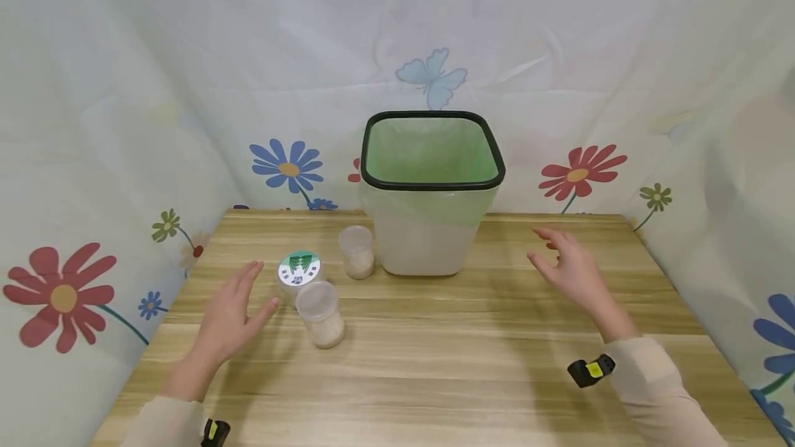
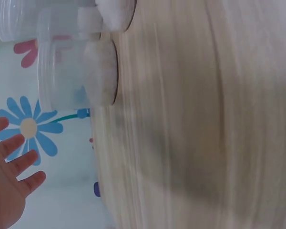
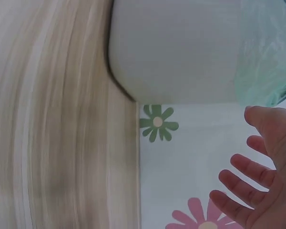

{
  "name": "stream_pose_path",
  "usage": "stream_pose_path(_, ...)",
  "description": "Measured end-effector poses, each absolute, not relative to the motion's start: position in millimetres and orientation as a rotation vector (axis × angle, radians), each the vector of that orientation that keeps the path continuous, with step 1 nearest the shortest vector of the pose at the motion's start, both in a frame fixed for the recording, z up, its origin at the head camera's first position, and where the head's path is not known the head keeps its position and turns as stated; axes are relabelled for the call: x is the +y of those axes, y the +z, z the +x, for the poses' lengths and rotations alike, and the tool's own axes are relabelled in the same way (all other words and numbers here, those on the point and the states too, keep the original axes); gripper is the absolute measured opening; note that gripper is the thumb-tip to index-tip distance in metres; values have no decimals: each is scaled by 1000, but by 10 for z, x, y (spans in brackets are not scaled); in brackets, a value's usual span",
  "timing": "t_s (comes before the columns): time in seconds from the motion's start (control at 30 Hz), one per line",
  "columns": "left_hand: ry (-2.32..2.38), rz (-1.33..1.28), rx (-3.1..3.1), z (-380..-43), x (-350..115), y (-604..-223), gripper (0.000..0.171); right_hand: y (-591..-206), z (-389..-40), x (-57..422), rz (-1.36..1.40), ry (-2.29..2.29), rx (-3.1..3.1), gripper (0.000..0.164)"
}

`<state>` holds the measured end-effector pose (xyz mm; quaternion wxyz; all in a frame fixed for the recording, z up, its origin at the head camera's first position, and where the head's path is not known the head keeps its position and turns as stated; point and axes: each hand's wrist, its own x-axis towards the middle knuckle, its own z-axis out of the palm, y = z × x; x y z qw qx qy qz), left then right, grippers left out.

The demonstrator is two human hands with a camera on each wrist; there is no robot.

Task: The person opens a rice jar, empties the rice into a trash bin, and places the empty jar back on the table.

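My left hand (image 1: 230, 319), fingers spread, hovers just left of a round tub with a green and white label (image 1: 299, 269) on its top. In front of that tub is a clear plastic cup (image 1: 324, 319) with pale contents at the bottom. A similar clear cup (image 1: 357, 257) stands behind, beside a white bin (image 1: 422, 240) with a black rim and a light green bag lining it. My right hand (image 1: 571, 267) is held to the right of the bin, fingers loosely extended and holding nothing. In the left wrist view the clear cups (image 2: 76, 71) appear sideways beyond the fingers.
The wood-grain table (image 1: 435, 364) runs back to a white cloth (image 1: 298, 54) printed with flowers and a butterfly, which also hangs along both sides. The bin stands near the table's back edge.
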<state>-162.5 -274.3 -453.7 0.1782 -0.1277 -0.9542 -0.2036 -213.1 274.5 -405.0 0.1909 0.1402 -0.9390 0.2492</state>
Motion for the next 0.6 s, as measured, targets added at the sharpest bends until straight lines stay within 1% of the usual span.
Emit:
stream_pose_path(0.23, -654, -341, -2685, -1502, -2617, -4606, 73, -4046, -2066, 2667, 435, 764, -2626, 48)
stream_pose_path(0.33, -701, -335, -2676, -1446, -2580, -4644, 71, -4051, -2037, 2633, 435, 786, -2627, 48)
stream_pose_path(0.6, -802, -338, -2676, -1348, -2484, -4838, 68, -4088, -1988, 2541, 466, 817, -2614, 49)
